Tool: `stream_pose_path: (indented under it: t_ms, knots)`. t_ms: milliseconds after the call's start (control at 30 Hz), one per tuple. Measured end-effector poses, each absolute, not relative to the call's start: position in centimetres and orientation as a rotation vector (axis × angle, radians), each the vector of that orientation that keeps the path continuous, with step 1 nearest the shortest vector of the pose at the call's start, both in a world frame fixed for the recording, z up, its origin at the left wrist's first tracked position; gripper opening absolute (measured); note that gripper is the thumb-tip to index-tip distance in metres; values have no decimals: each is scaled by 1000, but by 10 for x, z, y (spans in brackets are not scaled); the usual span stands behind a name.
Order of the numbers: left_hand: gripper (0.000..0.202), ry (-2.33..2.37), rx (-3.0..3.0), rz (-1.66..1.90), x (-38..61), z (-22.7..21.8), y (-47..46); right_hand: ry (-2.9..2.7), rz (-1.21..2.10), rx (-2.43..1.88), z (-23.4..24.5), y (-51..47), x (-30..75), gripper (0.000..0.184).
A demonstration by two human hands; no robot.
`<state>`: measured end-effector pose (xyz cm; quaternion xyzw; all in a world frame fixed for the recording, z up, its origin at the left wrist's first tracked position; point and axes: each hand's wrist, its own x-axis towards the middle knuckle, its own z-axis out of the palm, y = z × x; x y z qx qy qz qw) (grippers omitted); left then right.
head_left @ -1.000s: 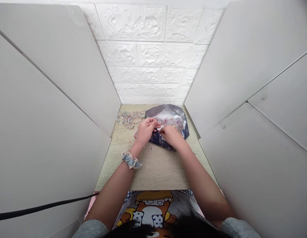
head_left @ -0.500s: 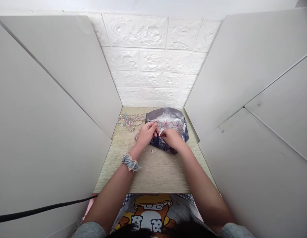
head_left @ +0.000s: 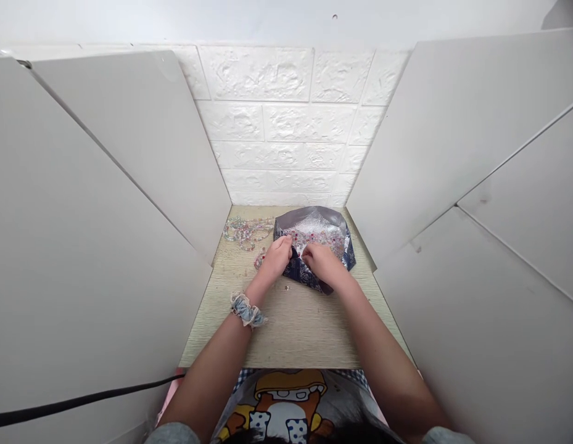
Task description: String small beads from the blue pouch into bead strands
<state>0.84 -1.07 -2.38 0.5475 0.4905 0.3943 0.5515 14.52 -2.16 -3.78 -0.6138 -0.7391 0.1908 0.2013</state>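
Far left, we enter a black cable (head_left: pixel 82 398), lying low and well apart from both hands. Beyond the left hand, we log a loose tangle of multicoloured bead strands (head_left: pixel 246 233), with a pinkish strand (head_left: pixel 259 259) just beside its fingers.

Next comes the left hand (head_left: pixel 276 259): forearm reaching forward, a blue-and-cream scrunchie (head_left: pixel 247 311) at the wrist, fingers partly closed and curled down on a dark fold. We cannot tell whether they grip anything. Just below and between the hands, a single loose bead (head_left: pixel 287 287) sits on the wood-grain board (head_left: pixel 305 333).

The right hand (head_left: pixel 324 264) follows: forearm slanting in from the right, fingertips drawn close together at the same fold. Any hold there is hidden, so we cannot confirm one. Under and beyond both hands lies the foil-lined pouch (head_left: pixel 314 237), dark blue outside, holding small red and pink beads.

Risk, in our judgement: a sharp tug on the crumpled pouch could spill those beads, and a sweep of the left wrist could snag the strands.
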Motion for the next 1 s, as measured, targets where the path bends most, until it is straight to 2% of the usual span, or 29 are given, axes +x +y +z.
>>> stream_pose_path:
  t_ms: [133,267,367,500,1000]
  knots:
    - [28,1146,1320,927,8,-27,-9,-1631,598,-1609,-26,-21,142,13]
    - [26,1028,1316,897,9,-26,-9,-1187,1124,-1315,-23,-20,139,17]
    - [28,1002,1300,873,9,-24,-9,-972,1358,-1081,-26,-20,136,23]
    - [28,980,1265,873,10,-19,-12,-859,1462,-971,-26,-22,134,26]
    - [38,975,1290,878,7,-16,-14,-858,1603,-786,-28,-24,132,19]
